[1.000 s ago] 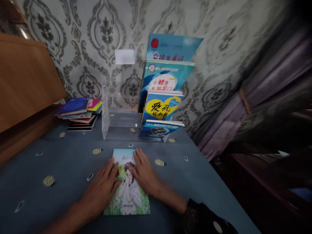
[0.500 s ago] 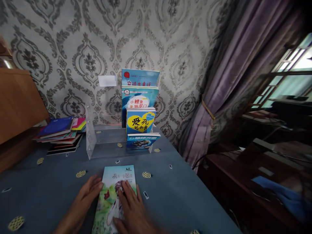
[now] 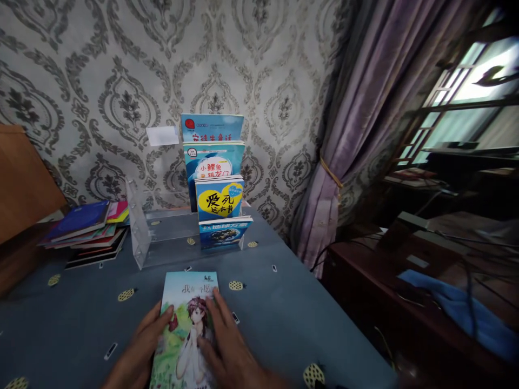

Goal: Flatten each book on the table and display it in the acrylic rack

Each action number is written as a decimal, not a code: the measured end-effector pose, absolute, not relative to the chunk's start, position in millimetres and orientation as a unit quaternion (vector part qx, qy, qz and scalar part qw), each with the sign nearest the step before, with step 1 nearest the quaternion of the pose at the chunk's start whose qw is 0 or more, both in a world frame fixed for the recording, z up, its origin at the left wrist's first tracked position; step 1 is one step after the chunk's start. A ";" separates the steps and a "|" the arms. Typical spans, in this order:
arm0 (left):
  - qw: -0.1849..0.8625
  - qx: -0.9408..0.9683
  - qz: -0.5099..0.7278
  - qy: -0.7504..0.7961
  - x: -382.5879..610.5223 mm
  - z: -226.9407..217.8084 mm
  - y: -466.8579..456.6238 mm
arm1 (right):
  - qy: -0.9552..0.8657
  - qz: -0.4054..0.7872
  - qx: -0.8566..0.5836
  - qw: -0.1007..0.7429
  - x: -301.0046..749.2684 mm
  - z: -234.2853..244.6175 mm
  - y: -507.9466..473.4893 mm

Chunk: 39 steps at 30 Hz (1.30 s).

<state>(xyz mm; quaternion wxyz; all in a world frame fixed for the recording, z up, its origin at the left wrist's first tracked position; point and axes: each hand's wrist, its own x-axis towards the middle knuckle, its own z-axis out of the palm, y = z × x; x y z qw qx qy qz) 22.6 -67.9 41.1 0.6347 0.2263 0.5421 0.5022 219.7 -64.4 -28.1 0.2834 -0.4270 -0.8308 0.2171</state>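
A paperback book [image 3: 186,310] with a drawn figure in white on its cover is in front of me at the table's near side. My left hand [image 3: 144,343] holds its left edge, thumb on the cover and the other fingers partly hidden beside it. At the right edge, my right hand [image 3: 231,343] grips the book with its thumb over the cover and its fingers along the side. Beyond the book stands a clear stepped rack [image 3: 138,229]. Its right part holds upright books, among them one with a yellow heart [image 3: 219,200] and a low blue one [image 3: 223,235].
A stack of books and notebooks [image 3: 83,221] lies left of the rack. A white label [image 3: 162,135] shows at the rack's upper back. The patterned cloth-covered table [image 3: 292,319] ends at a slanting right edge, past which are a purple curtain [image 3: 320,205] and a dark cabinet [image 3: 357,270].
My right hand has slid from the middle of the cover to the right edge, uncovering the drawn figure. My left thumb now rests over the cover. The view has turned slightly right.
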 end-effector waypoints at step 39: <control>-0.001 0.787 0.395 0.474 48.0 130.0 30.9 | -0.744 0.086 -0.367 0.551 291.0 97.9 57.8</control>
